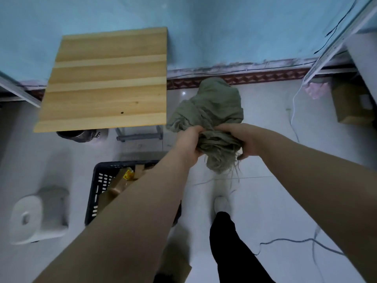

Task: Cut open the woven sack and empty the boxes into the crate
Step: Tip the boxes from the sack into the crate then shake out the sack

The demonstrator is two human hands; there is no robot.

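A crumpled olive-green woven sack (212,107) hangs bunched above the white floor, loose threads trailing from its near end. My left hand (188,142) grips the bunched cloth on its left side. My right hand (242,139) grips it on the right side. Both hands are closed on the fabric. Down to the left stands a black plastic crate (98,180) with brown cardboard boxes (120,182) inside, one with a yellow label. My left forearm covers much of the crate.
A wooden slatted table (106,78) stands left of the sack against the blue wall. A white stool (36,215) sits at the lower left. A cardboard box (350,105) rests at the right under a shelf. Cables (295,240) trail on the floor near my leg and shoe.
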